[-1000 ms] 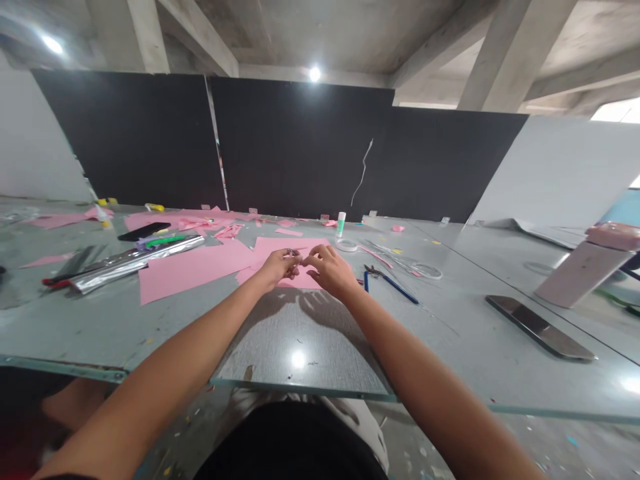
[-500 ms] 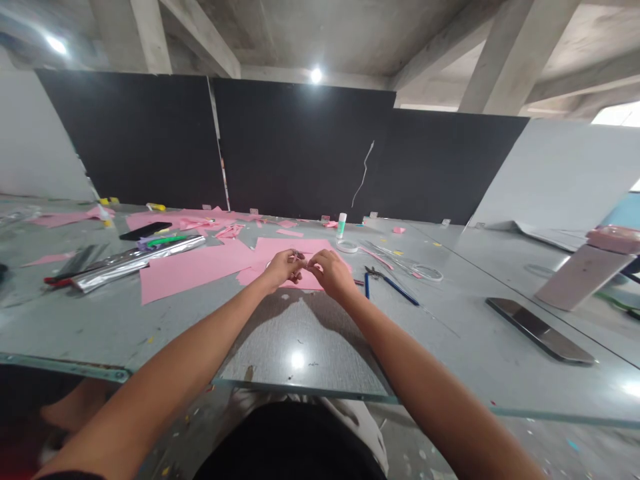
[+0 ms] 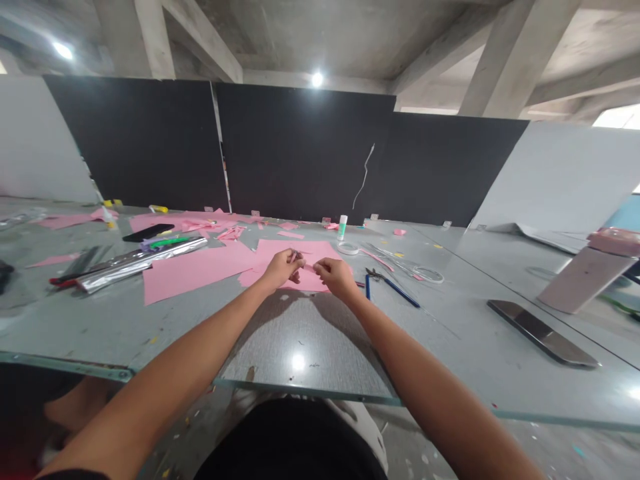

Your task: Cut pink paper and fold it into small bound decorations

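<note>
Both hands are stretched out over the pink paper sheets on the glass table. My left hand pinches a small dark object at its fingertips, too small to name. My right hand is closed in a pinch a little to the right of it, on a thin pink bit that runs between the two hands. Their fingertips are a short gap apart.
Blue-handled pliers lie just right of my right hand. A glue stick, tape rolls, foil roll, black phone and pink scraps lie farther back. A second phone and a pink box are at right.
My hands have drawn slightly apart, the right one moving right and curling into a tighter pinch. The left hand has barely moved.
</note>
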Demonstrator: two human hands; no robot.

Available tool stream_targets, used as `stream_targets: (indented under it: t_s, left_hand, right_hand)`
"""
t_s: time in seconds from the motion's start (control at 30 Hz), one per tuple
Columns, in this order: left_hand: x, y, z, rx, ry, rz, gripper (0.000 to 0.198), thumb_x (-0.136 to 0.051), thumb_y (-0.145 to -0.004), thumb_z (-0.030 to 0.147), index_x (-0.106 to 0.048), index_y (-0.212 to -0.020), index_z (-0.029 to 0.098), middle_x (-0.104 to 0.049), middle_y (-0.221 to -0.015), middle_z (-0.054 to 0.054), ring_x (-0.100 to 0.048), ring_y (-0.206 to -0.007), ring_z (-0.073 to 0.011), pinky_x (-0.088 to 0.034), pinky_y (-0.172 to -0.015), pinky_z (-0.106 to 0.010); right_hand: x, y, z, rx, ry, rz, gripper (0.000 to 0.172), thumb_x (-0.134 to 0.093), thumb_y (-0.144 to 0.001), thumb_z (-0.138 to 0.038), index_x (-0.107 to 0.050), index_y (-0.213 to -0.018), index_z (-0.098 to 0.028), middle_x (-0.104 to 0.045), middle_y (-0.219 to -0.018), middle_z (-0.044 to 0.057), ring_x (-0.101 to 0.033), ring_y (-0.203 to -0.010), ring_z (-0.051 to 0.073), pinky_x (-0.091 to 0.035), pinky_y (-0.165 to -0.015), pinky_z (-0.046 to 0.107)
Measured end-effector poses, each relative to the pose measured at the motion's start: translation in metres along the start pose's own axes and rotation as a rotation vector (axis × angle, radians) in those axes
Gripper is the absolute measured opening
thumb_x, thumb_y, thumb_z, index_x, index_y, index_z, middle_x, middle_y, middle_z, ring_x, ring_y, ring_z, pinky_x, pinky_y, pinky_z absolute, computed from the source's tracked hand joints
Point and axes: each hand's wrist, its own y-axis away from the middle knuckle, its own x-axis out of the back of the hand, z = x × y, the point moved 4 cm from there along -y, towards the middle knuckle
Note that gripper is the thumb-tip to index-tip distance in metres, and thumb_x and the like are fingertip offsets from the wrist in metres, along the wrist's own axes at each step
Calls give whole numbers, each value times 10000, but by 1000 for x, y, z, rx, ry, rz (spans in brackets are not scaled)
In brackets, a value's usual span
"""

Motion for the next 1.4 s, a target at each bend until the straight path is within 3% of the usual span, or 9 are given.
stream_targets:
  t_s: [0.3,0.53,0.67,0.77,0.9,1.07,1.23,1.4]
  left_hand:
    - [-5,1,-1,-25,-104,-14,108,-597,-763,103,-499,-766,150,-504,-536,59,-507,-384,-82,-438,-361,-200]
    - [-7,0,-2,-117,-197,-152,158,-623,-732,107,-478,-708,163,-460,-485,80,-493,-373,-74,-375,-350,-169]
    - [-9,-2,-3,-127,-185,-205,143,-641,-735,140,-499,-728,159,-464,-468,77,-501,-385,-76,-391,-376,-168]
    - [0,-11,-4,-123,-162,-173,143,-652,-724,122,-513,-740,153,-467,-467,78,-499,-381,-76,-420,-410,-185]
    - [33,-27,-8,-110,-48,47,139,-653,-712,87,-528,-743,141,-506,-566,63,-517,-433,-55,-462,-467,-184]
    - [65,-34,-25,-82,-11,232,145,-664,-710,92,-529,-741,138,-502,-576,72,-491,-409,-36,-454,-450,-162]
    - [63,-33,-37,-32,-59,228,153,-640,-727,84,-504,-754,151,-520,-558,80,-507,-372,-47,-421,-404,-151]
    - [65,-31,-38,-40,-66,234,159,-648,-736,116,-495,-756,156,-504,-508,96,-491,-354,-41,-420,-406,-141]
  right_hand:
    - [-2,3,-4,-25,-30,-9,149,-568,-779,-279,-588,-680,-170,-563,-562,-21,-546,-510,113,-417,-523,217]
    - [-13,10,7,-272,-397,-200,329,-543,-787,-246,-458,-475,-184,-436,-399,-50,-463,-378,96,-450,-478,235]
    - [-16,11,9,-288,-499,-251,352,-586,-775,-309,-464,-469,-183,-434,-397,-47,-425,-379,85,-475,-492,245]
    - [-15,7,8,-255,-376,-199,317,-511,-828,-310,-524,-544,-171,-490,-446,-25,-448,-402,90,-463,-492,237]
    - [-8,2,4,-94,19,-50,161,-507,-827,-242,-648,-791,-173,-663,-705,21,-585,-613,120,-452,-607,233]
    - [-20,5,2,-18,287,-133,220,-559,-789,-184,-679,-974,-195,-709,-865,42,-633,-801,162,-450,-714,256]
    - [-39,-3,-4,112,464,-159,331,-481,-856,-170,-621,-1151,-114,-672,-1084,130,-595,-1026,206,-407,-919,304]
    - [-54,-29,-4,98,526,-203,363,-467,-880,-202,-598,-1211,-131,-664,-1104,148,-598,-1037,217,-418,-911,311]
